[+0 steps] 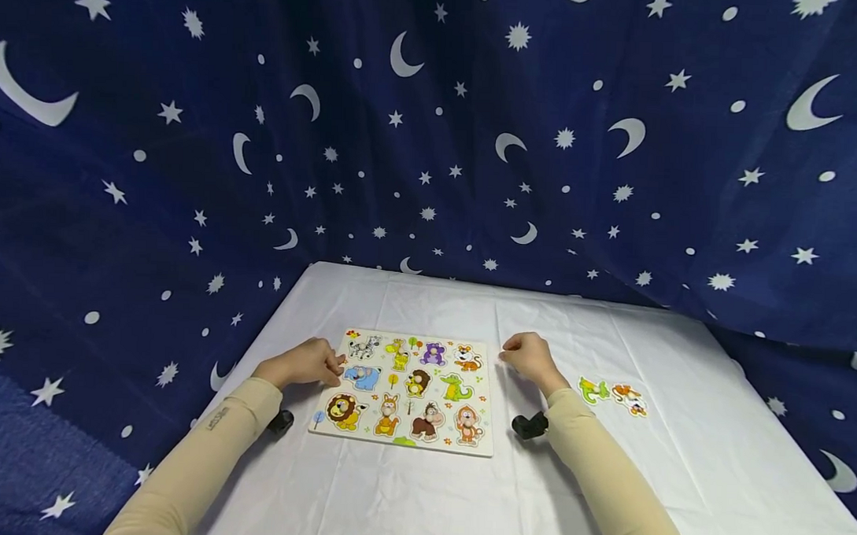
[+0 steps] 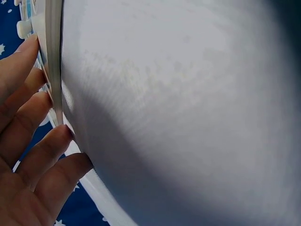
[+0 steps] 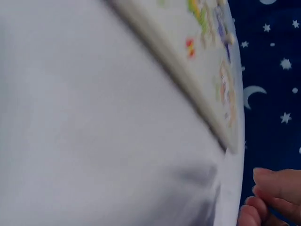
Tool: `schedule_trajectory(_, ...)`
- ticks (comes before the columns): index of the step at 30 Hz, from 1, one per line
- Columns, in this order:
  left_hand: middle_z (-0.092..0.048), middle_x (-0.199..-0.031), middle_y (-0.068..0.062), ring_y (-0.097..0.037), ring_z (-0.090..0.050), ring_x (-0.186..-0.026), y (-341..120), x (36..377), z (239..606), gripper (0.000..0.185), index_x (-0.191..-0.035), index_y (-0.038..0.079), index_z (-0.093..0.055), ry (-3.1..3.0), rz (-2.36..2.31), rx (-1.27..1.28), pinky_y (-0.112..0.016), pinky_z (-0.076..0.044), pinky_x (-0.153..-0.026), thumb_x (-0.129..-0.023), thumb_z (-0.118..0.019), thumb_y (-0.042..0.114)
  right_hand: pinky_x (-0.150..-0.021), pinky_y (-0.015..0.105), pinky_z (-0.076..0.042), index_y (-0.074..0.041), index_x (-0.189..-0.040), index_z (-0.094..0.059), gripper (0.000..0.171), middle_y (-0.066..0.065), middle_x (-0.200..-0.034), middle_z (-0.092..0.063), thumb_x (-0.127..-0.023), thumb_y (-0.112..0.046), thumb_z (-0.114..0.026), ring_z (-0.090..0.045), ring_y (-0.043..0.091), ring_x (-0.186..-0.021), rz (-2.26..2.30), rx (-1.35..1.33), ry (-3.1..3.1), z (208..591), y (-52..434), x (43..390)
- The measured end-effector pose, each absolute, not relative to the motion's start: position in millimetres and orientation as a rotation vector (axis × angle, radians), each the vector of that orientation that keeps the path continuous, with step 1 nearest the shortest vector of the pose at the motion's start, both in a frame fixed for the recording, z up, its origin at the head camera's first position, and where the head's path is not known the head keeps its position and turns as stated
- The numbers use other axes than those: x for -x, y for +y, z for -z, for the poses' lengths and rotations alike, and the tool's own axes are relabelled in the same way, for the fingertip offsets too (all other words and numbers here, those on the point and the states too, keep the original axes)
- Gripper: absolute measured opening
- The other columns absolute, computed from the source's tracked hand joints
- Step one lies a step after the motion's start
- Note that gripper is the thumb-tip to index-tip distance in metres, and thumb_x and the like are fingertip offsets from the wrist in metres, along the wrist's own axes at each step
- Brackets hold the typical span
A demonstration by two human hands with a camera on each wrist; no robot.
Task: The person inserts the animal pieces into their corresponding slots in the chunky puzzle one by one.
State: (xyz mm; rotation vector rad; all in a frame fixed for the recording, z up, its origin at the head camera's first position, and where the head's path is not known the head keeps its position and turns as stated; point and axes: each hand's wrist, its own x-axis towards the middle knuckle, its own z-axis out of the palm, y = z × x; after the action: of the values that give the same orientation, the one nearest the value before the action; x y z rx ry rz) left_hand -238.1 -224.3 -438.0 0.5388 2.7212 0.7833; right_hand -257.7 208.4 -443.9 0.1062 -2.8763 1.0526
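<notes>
A wooden animal peg puzzle board lies on the table between both hands, with a lion, an elephant and other animals in rows. My left hand rests at the board's left edge. In the left wrist view, the left hand's fingertips touch the side of the board. My right hand is beside the board's upper right corner, apart from it. Its fingers are loosely bent, and I see nothing held in them.
Right of the right forearm lie a loose green animal piece and orange-and-white animal pieces. A white cloth covers the table. Dark blue curtains with moons and stars hang behind and along the sides.
</notes>
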Motion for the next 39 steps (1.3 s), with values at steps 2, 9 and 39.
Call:
schedule_trajectory(2, -0.075, -0.092, -0.006, -0.013, -0.062, -0.087, -225, 238, 438, 0.009, -0.083, 0.006, -0.080, 2.727, -0.779, -0.551, -0.032, -0.052, -0.084, -0.076, -0.084, 0.008, -0.066, 0.029, -0.051, 0.005, -0.094, -0.074, 0.017, 0.016, -0.087, -0.074, -0.083, -0.008, -0.072, -0.066, 0.022, -0.076, -1.031, -0.091, -2.864, 444, 216, 257)
schedule_trajectory(9, -0.075, -0.107, -0.018, -0.033, -0.067, -0.109, -225, 238, 437, 0.011, -0.085, 0.004, -0.080, 2.723, -0.796, -0.549, -0.044, -0.053, -0.096, -0.076, -0.084, 0.007, -0.063, 0.028, -0.047, 0.002, -0.089, -0.075, 0.013, 0.013, -0.081, -0.074, -0.083, -0.008, -0.071, -0.062, 0.018, -0.069, -1.000, 0.000, -2.825, 443, 245, 253)
schedule_trajectory(39, -0.076, -0.102, -0.013, -0.029, -0.068, -0.107, -224, 236, 445, 0.008, -0.082, 0.006, -0.080, 2.718, -0.830, -0.520, -0.037, -0.055, -0.088, -0.075, -0.085, 0.006, -0.066, 0.038, -0.048, 0.004, -0.083, -0.073, 0.018, 0.016, -0.077, -0.072, -0.077, -0.012, -0.069, -0.066, 0.039, -0.082, -0.884, 0.375, -2.704, 462, 331, 206)
